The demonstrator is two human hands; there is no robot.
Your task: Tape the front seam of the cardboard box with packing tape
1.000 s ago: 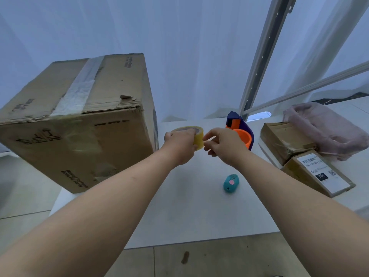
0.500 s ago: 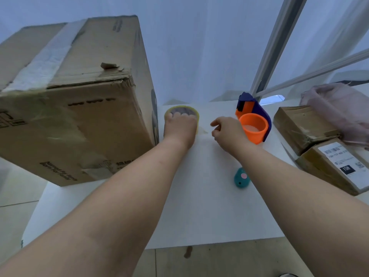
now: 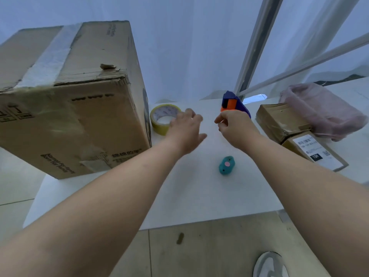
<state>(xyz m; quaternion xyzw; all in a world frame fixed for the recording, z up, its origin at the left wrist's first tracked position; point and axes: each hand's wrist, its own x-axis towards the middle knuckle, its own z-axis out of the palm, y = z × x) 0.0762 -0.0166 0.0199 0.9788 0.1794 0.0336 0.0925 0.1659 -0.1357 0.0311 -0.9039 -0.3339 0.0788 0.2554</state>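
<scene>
At your far left, the cardboard box (image 3: 71, 108) stands on the white tabletop (image 3: 179, 192), its near corner overhanging the edge. It is worn brown corrugated board, creased and torn along the top front edge, with a strip of pale old tape (image 3: 50, 58) running back across the lid, away from you. Its front face is scuffed and carries shiny tape remnants.

Just right of the box, the roll of yellow packing tape (image 3: 162, 118) rests tilted on the tabletop, its round opening facing up and toward you. Your left hand (image 3: 186, 132) hovers at the roll's right rim with the fingers (image 3: 191, 113) loosely spread, gripping nothing.

Your right hand (image 3: 234, 129) is curled, thumb and forefinger pinched narrowly together; I cannot tell whether they hold anything. Behind it stands a blue-and-orange plastic tape dispenser (image 3: 232, 103). Nearer you lies a small teal rounded cutter (image 3: 226, 164). Further right sit two brown wrapped parcels (image 3: 283, 120), the nearer labelled, and a soft pink bag (image 3: 323, 110).
</scene>
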